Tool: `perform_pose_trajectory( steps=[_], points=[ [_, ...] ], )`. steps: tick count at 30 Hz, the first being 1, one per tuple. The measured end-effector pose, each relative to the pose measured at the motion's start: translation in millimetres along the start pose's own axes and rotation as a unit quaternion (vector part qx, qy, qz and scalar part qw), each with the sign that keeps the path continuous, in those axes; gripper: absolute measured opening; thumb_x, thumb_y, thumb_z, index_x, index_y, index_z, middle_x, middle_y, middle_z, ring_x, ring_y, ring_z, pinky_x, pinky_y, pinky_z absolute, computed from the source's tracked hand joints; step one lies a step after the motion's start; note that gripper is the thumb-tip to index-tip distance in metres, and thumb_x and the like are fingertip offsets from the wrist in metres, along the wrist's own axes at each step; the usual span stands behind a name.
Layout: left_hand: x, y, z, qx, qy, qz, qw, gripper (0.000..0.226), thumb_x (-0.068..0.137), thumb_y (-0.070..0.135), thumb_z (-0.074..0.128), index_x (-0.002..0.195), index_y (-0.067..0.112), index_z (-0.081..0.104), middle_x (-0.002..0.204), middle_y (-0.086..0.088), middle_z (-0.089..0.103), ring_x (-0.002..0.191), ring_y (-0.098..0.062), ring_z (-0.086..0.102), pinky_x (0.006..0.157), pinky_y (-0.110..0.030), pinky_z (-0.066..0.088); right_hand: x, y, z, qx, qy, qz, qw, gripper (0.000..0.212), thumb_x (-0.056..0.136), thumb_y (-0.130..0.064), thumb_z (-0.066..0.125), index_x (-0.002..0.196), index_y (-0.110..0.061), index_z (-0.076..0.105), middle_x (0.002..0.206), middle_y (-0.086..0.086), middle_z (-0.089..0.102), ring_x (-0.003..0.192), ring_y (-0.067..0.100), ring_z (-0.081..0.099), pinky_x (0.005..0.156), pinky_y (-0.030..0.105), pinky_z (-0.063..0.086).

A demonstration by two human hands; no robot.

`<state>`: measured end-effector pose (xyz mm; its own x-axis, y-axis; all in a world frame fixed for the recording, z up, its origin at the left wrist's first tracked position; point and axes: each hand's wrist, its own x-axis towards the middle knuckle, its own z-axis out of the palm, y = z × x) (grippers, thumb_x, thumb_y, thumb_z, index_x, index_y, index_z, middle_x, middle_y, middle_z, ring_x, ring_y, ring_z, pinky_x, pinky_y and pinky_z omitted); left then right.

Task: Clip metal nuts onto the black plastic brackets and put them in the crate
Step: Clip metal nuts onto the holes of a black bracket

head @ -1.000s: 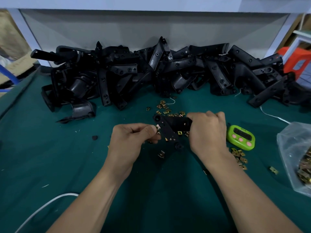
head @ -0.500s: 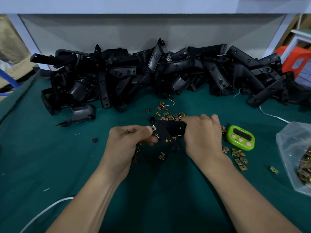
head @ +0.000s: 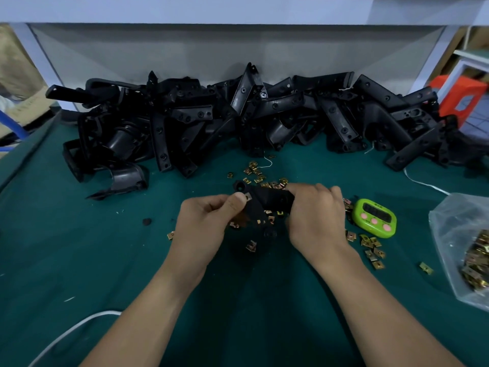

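Since a second ago the left hand (head: 206,223) and right hand (head: 315,218) have drawn slightly closer, and the right now covers more of the bracket (head: 267,203). At far left a white cable (head: 66,333) curves over the green mat (head: 79,247). A bracket pile (head: 238,120) runs along the back. At centre the left hand is curled, its thumb and fingers pinching a nut (head: 248,196) against the bracket's left end. The right hand grasps the bracket's other end, fingers wrapped over it. Loose nuts (head: 367,241) lie scattered beyond the hands, beneath them and just right of the right wrist. A green timer (head: 374,218) sits beside that hand. A clear bag (head: 460,234) of nuts lies at the right edge.
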<state>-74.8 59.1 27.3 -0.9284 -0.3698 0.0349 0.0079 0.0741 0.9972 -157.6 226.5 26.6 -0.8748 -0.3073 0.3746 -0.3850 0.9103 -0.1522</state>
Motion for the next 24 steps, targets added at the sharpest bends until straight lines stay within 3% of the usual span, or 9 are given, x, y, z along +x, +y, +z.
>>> perform_pose_trajectory(
  steps=[2,5,8,10,12,16,21,24],
  points=[
    [0,-1,3,0.067,0.034,0.030,0.997,0.015,0.093,0.034,0.071,0.082,0.030,0.082,0.075,0.008,0.077,0.066,0.001,0.067,0.062,-0.008,0.046,2,3,1,-0.002,0.027,0.030,0.999,0.031,0.067,0.005,0.057,0.065,-0.025,0.048,0.059,-0.011,0.039,0.065,0.021,0.038,0.069,0.035,0.022],
    [-2,-6,3,0.197,0.047,0.063,0.977,0.014,0.086,0.031,0.076,0.094,0.042,0.078,0.082,0.023,0.074,0.081,0.009,0.066,0.068,-0.001,0.041,6,9,2,-0.020,0.035,0.079,0.996,0.033,0.069,0.005,0.063,0.069,-0.025,0.049,0.060,-0.009,0.039,0.066,0.022,0.038,0.072,0.035,0.022],
    [-2,-14,10,0.343,-0.008,0.141,0.929,0.024,0.089,0.023,0.073,0.109,0.037,0.078,0.112,0.017,0.072,0.110,0.002,0.053,0.091,-0.002,0.033,8,13,5,-0.021,0.025,0.104,0.994,0.028,0.072,0.001,0.066,0.072,-0.025,0.055,0.061,-0.009,0.039,0.068,0.022,0.040,0.073,0.035,0.024],
    [-1,-19,18,0.408,-0.059,0.165,0.896,0.027,0.094,0.025,0.068,0.119,0.031,0.076,0.140,0.014,0.061,0.134,-0.005,0.038,0.112,-0.012,0.026,8,12,7,-0.014,0.016,0.110,0.994,0.025,0.074,-0.001,0.066,0.077,-0.025,0.059,0.063,-0.008,0.043,0.071,0.022,0.039,0.074,0.035,0.024],
    [-1,-21,23,0.426,-0.066,0.150,0.890,0.028,0.096,0.030,0.064,0.122,0.031,0.074,0.148,0.014,0.055,0.143,-0.008,0.032,0.119,-0.026,0.025,8,12,9,-0.004,0.014,0.114,0.993,0.026,0.075,-0.002,0.067,0.077,-0.026,0.057,0.068,-0.004,0.054,0.072,0.022,0.039,0.076,0.036,0.025],
    [1,-22,23,0.416,-0.039,0.132,0.899,0.021,0.090,0.036,0.070,0.109,0.034,0.079,0.131,0.016,0.067,0.136,-0.006,0.042,0.116,-0.027,0.028,9,13,8,0.010,0.016,0.123,0.992,0.030,0.074,-0.002,0.066,0.069,-0.026,0.048,0.063,-0.006,0.046,0.071,0.023,0.040,0.075,0.036,0.024],
    [-3,-17,24,0.494,-0.023,0.143,0.857,0.016,0.084,0.045,0.072,0.099,0.041,0.079,0.128,0.022,0.067,0.133,-0.006,0.046,0.099,-0.027,0.021,9,12,7,0.020,0.009,0.130,0.991,0.025,0.074,-0.003,0.064,0.068,-0.024,0.050,0.059,-0.007,0.040,0.070,0.025,0.039,0.074,0.037,0.023],
    [-6,-16,26,0.484,-0.004,0.138,0.864,0.013,0.086,0.044,0.071,0.095,0.041,0.079,0.125,0.021,0.069,0.131,-0.008,0.048,0.098,-0.029,0.021,9,13,7,0.029,0.007,0.130,0.991,0.022,0.073,-0.005,0.064,0.068,-0.023,0.052,0.058,-0.007,0.040,0.069,0.026,0.040,0.075,0.037,0.024]
  ],
)
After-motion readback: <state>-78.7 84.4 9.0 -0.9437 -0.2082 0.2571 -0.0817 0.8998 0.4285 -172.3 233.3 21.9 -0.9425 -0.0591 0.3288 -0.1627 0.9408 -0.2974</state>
